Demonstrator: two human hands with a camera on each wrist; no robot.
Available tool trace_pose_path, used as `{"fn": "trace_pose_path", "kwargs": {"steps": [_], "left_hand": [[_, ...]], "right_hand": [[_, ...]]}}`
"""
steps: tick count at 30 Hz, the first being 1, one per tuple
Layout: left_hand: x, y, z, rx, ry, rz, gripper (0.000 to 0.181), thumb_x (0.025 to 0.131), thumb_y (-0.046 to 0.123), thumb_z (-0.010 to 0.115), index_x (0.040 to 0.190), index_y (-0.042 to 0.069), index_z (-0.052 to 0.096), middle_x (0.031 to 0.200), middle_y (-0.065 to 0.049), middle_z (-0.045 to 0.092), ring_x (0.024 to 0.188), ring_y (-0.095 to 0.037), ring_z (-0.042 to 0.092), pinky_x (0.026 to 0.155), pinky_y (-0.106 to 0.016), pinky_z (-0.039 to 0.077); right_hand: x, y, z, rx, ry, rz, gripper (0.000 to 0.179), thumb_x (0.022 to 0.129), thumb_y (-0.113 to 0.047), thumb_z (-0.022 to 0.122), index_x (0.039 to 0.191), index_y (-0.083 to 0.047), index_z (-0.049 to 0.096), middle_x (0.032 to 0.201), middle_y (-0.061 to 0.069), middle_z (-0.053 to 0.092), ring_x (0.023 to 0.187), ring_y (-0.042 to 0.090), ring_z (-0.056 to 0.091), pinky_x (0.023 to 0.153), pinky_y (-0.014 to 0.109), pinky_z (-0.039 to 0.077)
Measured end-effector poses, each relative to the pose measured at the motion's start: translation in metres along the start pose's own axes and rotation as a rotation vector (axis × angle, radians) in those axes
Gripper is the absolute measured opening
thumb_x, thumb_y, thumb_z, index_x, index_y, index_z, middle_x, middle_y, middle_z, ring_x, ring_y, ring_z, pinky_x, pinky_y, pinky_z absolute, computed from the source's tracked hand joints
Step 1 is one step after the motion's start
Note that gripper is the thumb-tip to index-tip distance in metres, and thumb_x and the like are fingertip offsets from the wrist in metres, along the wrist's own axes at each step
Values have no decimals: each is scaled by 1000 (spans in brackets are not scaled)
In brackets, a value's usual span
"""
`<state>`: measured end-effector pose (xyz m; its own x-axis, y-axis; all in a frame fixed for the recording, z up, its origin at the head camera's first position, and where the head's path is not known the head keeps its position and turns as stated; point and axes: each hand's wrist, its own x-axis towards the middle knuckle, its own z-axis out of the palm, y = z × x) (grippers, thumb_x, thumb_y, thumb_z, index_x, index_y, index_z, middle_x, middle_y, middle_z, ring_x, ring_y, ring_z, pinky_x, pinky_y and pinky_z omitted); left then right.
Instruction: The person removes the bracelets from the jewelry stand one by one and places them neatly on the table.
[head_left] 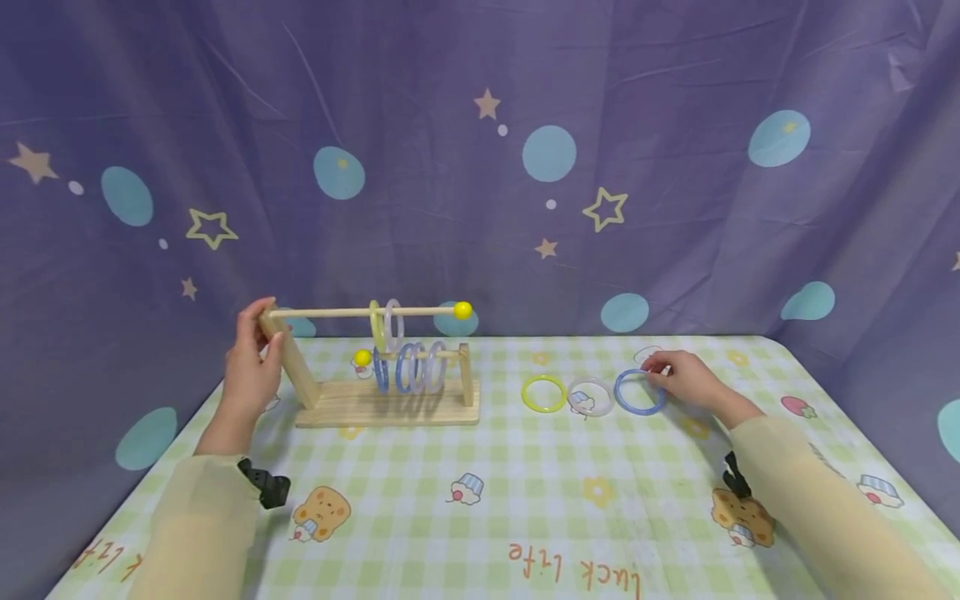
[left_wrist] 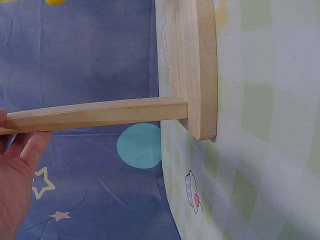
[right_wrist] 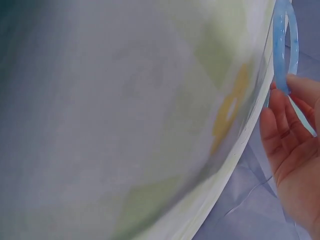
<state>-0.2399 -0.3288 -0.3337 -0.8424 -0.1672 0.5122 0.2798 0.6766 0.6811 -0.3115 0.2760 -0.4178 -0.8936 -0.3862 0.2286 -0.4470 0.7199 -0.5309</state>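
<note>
Firstly, at the left of the frame, the tall post (head_left: 296, 367) of the wooden stand (head_left: 387, 410) is gripped near its top by the left hand (head_left: 253, 367), with thumb and fingers set about the wood. From this post the upper bar (head_left: 322, 313) is extended left to right, and its free end, capped by a yellow ball (head_left: 462, 310), is directed toward the right of the frame. Below it, the lower bar (head_left: 452, 354) is carried by the short post (head_left: 467, 379) and is pointed the opposite way. Right of center, a yellow ring (head_left: 544, 410) and a clear ring (head_left: 591, 414) are laid side by side on the tablecloth (head_left: 525, 467). Beside them, at the right, the blue ring (head_left: 639, 412) is pinched at its upper right rim between the thumb and fingers of the right hand (head_left: 686, 379), the nearer hand; most of the ring is placed to the left of that hand, on the side of the ball-capped end. Whether the ring is fully clear of the cloth cannot be told.
</note>
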Motion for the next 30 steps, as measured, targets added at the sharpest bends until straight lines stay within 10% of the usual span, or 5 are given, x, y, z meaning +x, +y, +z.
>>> {"fn": "trace_pose_path", "kwargs": {"steps": [30], "left_hand": [[0, -3, 1, 12, 20, 42, 51, 102, 0, 42, 148, 15, 27, 131, -33, 50, 124, -49, 45, 98, -62, 39]], "right_hand": [[5, -1, 4, -54, -55, 37, 10, 85, -4, 71, 94, -2, 69, 85, 4, 66, 74, 17, 57, 69, 35, 46]]}}
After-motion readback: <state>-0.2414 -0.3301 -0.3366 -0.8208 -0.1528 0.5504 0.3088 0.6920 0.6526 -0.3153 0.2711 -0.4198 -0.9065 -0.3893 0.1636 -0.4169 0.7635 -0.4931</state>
